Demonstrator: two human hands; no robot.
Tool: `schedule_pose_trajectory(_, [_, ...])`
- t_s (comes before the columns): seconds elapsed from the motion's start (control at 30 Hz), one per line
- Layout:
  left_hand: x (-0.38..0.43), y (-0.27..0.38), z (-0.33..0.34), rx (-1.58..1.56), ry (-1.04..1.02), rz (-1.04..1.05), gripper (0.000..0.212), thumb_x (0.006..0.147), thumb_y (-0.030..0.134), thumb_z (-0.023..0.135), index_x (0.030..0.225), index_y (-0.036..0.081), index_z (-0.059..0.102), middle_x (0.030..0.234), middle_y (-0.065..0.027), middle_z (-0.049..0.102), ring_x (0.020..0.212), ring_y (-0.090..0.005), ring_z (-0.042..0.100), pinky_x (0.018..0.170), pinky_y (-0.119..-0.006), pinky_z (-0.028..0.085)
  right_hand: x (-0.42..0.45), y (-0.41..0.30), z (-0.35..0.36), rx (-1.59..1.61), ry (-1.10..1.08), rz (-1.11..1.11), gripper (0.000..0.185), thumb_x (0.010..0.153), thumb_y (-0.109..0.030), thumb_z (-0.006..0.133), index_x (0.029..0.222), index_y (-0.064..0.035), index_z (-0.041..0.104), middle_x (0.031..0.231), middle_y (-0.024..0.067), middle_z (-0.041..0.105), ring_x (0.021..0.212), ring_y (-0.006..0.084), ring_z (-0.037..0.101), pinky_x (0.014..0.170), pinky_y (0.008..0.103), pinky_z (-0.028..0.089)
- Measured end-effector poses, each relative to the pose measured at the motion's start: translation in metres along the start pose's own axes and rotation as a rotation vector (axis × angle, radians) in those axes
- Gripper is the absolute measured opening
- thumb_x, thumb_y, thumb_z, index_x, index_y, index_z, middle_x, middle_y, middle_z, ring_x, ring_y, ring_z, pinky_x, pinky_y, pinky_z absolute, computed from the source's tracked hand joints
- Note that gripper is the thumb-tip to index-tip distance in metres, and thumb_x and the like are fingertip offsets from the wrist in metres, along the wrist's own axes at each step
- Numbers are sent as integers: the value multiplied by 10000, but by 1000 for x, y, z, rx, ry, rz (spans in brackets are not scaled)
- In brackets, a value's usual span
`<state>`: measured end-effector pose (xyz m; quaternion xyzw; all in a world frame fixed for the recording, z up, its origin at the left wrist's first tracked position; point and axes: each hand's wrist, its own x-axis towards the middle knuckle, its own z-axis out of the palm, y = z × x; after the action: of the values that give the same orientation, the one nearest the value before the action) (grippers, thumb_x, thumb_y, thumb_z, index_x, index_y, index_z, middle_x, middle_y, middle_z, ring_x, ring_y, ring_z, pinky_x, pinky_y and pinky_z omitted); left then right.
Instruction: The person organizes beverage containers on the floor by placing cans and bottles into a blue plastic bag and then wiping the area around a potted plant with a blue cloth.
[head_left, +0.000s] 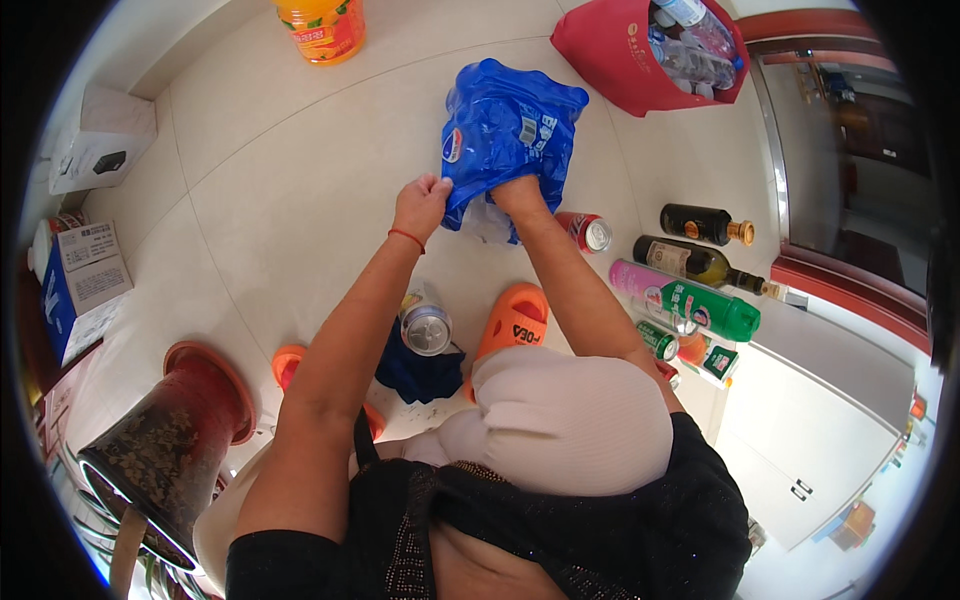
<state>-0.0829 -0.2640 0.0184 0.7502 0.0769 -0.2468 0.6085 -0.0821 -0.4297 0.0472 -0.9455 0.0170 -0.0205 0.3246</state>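
Note:
A printed blue plastic wrap (495, 127) covers a bundle of bottles on the tiled floor ahead of me. Its near side is open, and translucent plastic (486, 221) shows there. My left hand (421, 204) pinches the wrap's near left edge. Up to the wrist, my right hand (517, 195) reaches into the opening, so its fingers are hidden. Just right of that forearm lies a red drink can (589, 231). Between my feet, a silver-topped can (426, 326) stands by a dark blue cloth or bag (420, 371).
A red bag (607, 56) of clear bottles stands far right. Dark glass bottles (690, 262), a green-and-pink spray can (682, 300) and a green can (658, 341) line the right side. An orange jar (322, 30), boxes (90, 262) and a plant pot (165, 442) stand leftward.

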Motion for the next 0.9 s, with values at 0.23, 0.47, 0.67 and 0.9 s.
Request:
schedule_pose_trajectory(0.23, [-33, 63, -11, 303, 273, 776, 328, 797, 227, 622, 1038, 13, 562, 1081, -179, 571, 968, -295, 565, 819, -345, 453, -37, -36, -51, 91, -195, 56, 453, 860, -174, 501, 1288, -39, 443, 1232, 225, 506, 1145, 362, 478, 955, 380, 388])
schedule_pose_trajectory(0.47, [-44, 70, -2, 378, 131, 981, 418, 746, 178, 639, 1113, 8, 530, 1177, -184, 532, 1058, -335, 523, 906, -387, 418, -66, -66, -129, 185, -289, -4, 334, 879, -171, 507, 1162, 3, 539, 1035, 240, 607, 938, 336, 603, 814, 364, 477])
schedule_pose_trajectory(0.67, [-58, 84, -12, 519, 78, 1213, 415, 708, 149, 652, 1086, 14, 545, 1160, -156, 547, 1044, -303, 533, 894, -383, 417, -128, -27, -170, 456, 113, 375, 363, 916, -202, 523, 1205, 17, 511, 1120, 120, 599, 994, 178, 594, 772, 272, 496])
schedule_pose_trajectory(0.9, [-84, 69, 26, 1160, -257, 1312, 328, 732, 133, 598, 1040, 25, 565, 1055, -116, 596, 935, -228, 552, 733, -332, 414, -183, -6, -106, 851, 146, 608, 354, 899, -225, 572, 1156, 17, 539, 1061, 86, 607, 907, 152, 605, 738, 265, 502])
